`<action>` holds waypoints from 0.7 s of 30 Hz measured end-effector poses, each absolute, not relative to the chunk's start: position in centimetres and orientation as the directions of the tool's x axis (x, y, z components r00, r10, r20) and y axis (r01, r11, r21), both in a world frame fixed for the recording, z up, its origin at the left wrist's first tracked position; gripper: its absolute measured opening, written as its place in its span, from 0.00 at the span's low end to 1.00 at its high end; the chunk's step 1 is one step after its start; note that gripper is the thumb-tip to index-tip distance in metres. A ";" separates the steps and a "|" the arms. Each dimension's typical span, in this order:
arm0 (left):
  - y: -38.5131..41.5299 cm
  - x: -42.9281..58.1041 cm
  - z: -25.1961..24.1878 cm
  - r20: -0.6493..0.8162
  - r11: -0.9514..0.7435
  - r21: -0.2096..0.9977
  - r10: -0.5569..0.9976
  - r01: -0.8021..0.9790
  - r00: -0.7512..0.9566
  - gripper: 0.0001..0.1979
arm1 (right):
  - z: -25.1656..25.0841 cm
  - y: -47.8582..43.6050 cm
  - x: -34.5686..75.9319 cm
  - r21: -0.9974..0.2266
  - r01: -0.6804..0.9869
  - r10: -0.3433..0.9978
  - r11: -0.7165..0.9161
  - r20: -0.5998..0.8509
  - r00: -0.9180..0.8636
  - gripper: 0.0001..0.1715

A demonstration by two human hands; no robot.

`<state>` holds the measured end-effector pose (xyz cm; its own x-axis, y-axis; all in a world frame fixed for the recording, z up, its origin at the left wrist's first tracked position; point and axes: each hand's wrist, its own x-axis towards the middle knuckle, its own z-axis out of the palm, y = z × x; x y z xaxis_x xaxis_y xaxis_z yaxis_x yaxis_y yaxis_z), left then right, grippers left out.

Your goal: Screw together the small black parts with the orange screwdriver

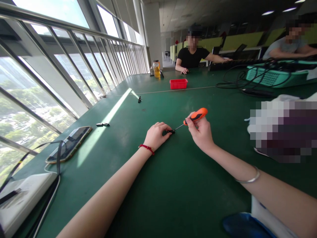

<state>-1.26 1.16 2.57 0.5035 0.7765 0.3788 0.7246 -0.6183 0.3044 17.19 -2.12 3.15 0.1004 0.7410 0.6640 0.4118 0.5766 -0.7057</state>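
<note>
My left hand [156, 135] rests on the green table [173, 185] with its fingers pinched round a small black part [170, 131]. My right hand [201, 131] grips an orange-handled screwdriver [197, 115]. Its thin metal shaft slants down to the left and its tip meets the black part. A red cord is round my left wrist and a silver bangle on my right forearm.
A phone [70, 142] lies at the left near small black pieces [102, 124]; another black piece [139, 99] lies farther off. A red bin [178, 84], a yellow jar [156, 69] and a teal basket [272, 76] with cables stand at the back. Two other people sit at the far side.
</note>
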 end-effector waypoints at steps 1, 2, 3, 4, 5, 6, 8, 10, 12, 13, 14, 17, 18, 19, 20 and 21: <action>1.2 -1.2 2.6 0.383 -0.619 0.301 0.775 0.725 0.503 0.07 | 3.1 -2.1 17.2 -0.704 0.413 0.739 0.578 0.666 0.099 0.13; 1.2 -1.2 2.6 0.386 -0.620 0.297 0.773 0.726 0.503 0.07 | 3.1 -2.1 17.2 -0.701 0.413 0.736 0.581 0.669 0.099 0.13; 1.1 -1.2 2.6 0.388 -0.622 0.293 0.771 0.726 0.504 0.07 | 3.0 -2.1 17.2 -0.698 0.414 0.734 0.584 0.672 0.098 0.13; 1.1 -1.2 2.6 0.392 -0.625 0.290 0.769 0.725 0.506 0.07 | 2.9 -2.1 17.2 -0.696 0.417 0.732 0.585 0.674 0.099 0.13; 1.1 -1.2 2.6 0.395 -0.628 0.288 0.766 0.723 0.507 0.07 | 2.9 -2.0 17.2 -0.693 0.420 0.730 0.585 0.676 0.098 0.13; 1.0 -1.2 2.6 0.398 -0.630 0.288 0.764 0.721 0.509 0.06 | 2.8 -2.0 17.2 -0.691 0.425 0.729 0.585 0.678 0.098 0.13; 1.0 -1.2 2.7 0.401 -0.634 0.288 0.761 0.718 0.511 0.06 | 2.8 -2.0 17.2 -0.682 0.436 0.722 0.587 0.684 0.099 0.12; 0.9 -1.1 2.7 0.399 -0.634 0.286 0.761 0.718 0.512 0.06 | 2.9 -2.2 17.2 -0.671 0.448 0.711 0.592 0.696 0.103 0.12; 1.0 -1.1 2.7 0.396 -0.632 0.284 0.762 0.721 0.512 0.06 | 3.1 -2.3 17.1 -0.660 0.454 0.699 0.599 0.707 0.104 0.12; 1.0 -1.1 2.7 0.394 -0.631 0.285 0.763 0.722 0.512 0.06 | 3.1 -2.4 17.1 -0.657 0.452 0.697 0.603 0.710 0.103 0.11; 1.0 -1.1 2.6 0.393 -0.630 0.286 0.764 0.722 0.511 0.06 | 3.1 -2.4 17.1 -0.657 0.450 0.697 0.605 0.710 0.099 0.11; 1.0 -1.2 2.5 0.395 -0.634 0.289 0.761 0.717 0.514 0.06 | 3.0 -2.4 17.1 -0.653 0.445 0.696 0.613 0.712 0.086 0.11; 1.0 -1.2 2.5 0.397 -0.637 0.288 0.759 0.715 0.516 0.07 | 3.0 -2.4 17.0 -0.649 0.446 0.694 0.616 0.715 0.082 0.11; 1.0 -1.2 2.5 0.400 -0.639 0.286 0.757 0.714 0.517 0.07 | 3.0 -2.4 17.0 -0.645 0.448 0.691 0.619 0.718 0.079 0.11; 1.0 -1.2 2.5 0.401 -0.641 0.285 0.755 0.713 0.519 0.07 | 2.9 -2.3 17.0 -0.643 0.449 0.690 0.620 0.720 0.078 0.11; 1.0 -1.2 2.5 0.400 -0.642 0.285 0.755 0.712 0.520 0.07 | 2.9 -2.3 17.0 -0.643 0.449 0.691 0.620 0.719 0.076 0.10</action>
<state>-1.21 1.01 2.52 0.5201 0.7546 0.4000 0.7118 -0.6419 0.2853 17.02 -2.34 2.94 0.0761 0.6909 0.7189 0.4492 0.6199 -0.6433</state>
